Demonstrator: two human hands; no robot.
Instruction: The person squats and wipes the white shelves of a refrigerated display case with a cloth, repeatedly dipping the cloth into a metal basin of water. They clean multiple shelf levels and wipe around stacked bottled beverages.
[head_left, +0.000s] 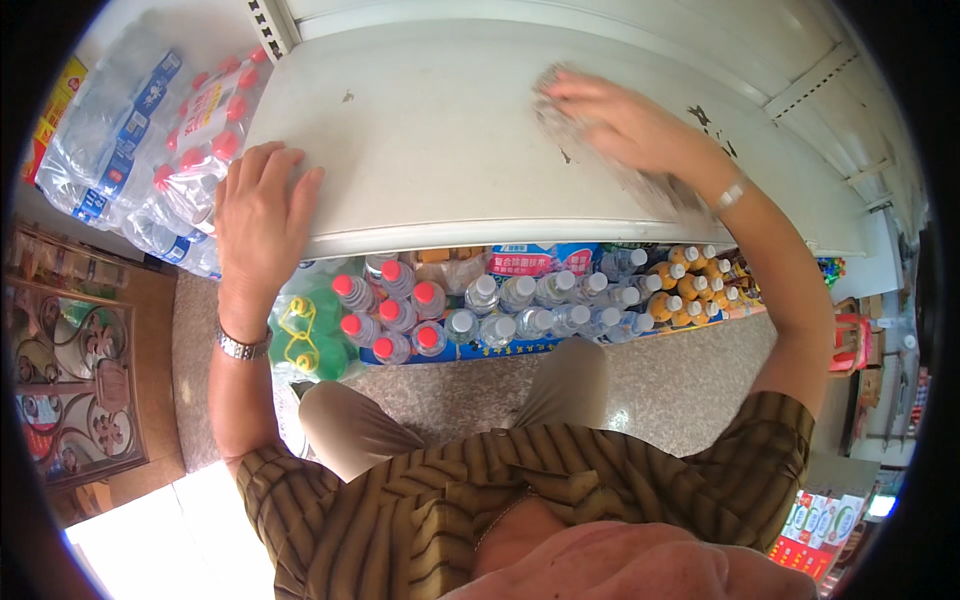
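Note:
A white metal shelf board (420, 150) with chipped paint spots lies before me. My right hand (630, 124) is on its right part, blurred, pressing a greyish cloth (559, 112); a loose end of the cloth trails toward the front edge. My left hand (259, 199) rests flat at the board's left front corner, thumb apart from the fingers, holding nothing. Close by it on the left stands a shrink-wrapped pack of red-capped bottles (214, 112).
Below the shelf's front edge stand red-capped bottles (390, 309), white-capped water bottles (534, 322), orange drinks (686, 281) and green bottles (326, 352) with a yellow handle. Large wrapped water packs (120, 142) are at far left. A carved wooden cabinet (82, 375) stands left.

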